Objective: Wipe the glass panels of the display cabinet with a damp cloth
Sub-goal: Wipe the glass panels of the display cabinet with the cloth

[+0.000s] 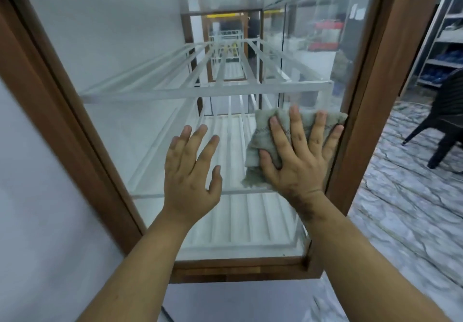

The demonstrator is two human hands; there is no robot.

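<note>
My left hand (190, 171), fingers spread and holding nothing, steadies the glass (112, 53) at lower centre; right of it my right hand (299, 156) presses the cloth (263, 136) flat-fingered near the wooden frame (360, 111); I'd keep even pressure, overlapping strokes

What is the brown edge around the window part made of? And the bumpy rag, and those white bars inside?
The frame looks like wood with a smooth brown finish; faint grain shows. The cloth under the right hand looks like soft woven fabric, grey-green and crumpled. The white shelf bars seem painted metal, though plastic is possible. The panel is clear glass: you see through it.
</note>
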